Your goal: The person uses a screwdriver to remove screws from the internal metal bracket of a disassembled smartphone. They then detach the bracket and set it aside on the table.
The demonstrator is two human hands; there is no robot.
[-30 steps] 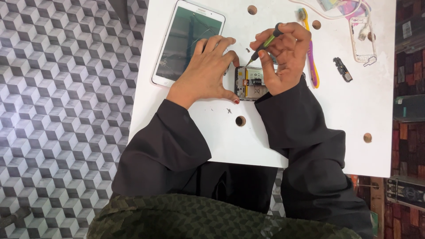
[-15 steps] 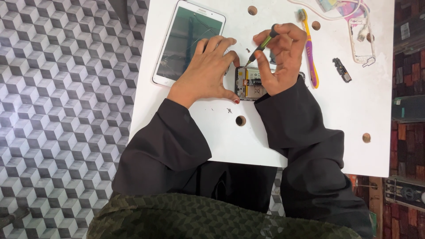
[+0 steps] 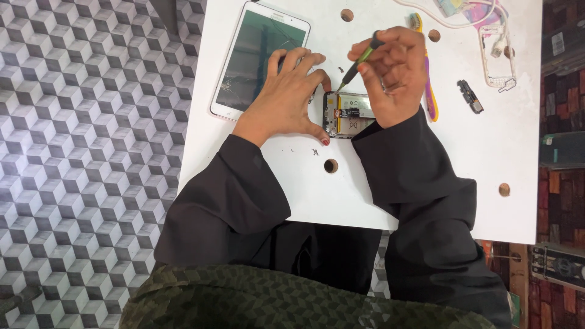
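At the far left of the white table [image 3: 256,176] lies a white tablet [image 3: 259,58] with a cracked screen. The left hand [image 3: 286,97] rests just right of it, fingers spread, forefinger and thumb bracing the left edge of the opened phone [image 3: 348,114], which lies flat at the table's middle. The right hand [image 3: 393,76] hovers over the phone's right part, wrist bent, fingers pinching a green-handled screwdriver [image 3: 359,60] whose tip points down at the phone's far-left corner. Further right lie a yellow-and-purple toothbrush [image 3: 426,73], a small black part [image 3: 470,96] and a white phone frame [image 3: 496,52].

Risk: the tip may slip off the screw and scratch the board if the left hand's brace loosens. Loose screws [image 3: 315,151] near the table hole [image 3: 331,166] may roll in.
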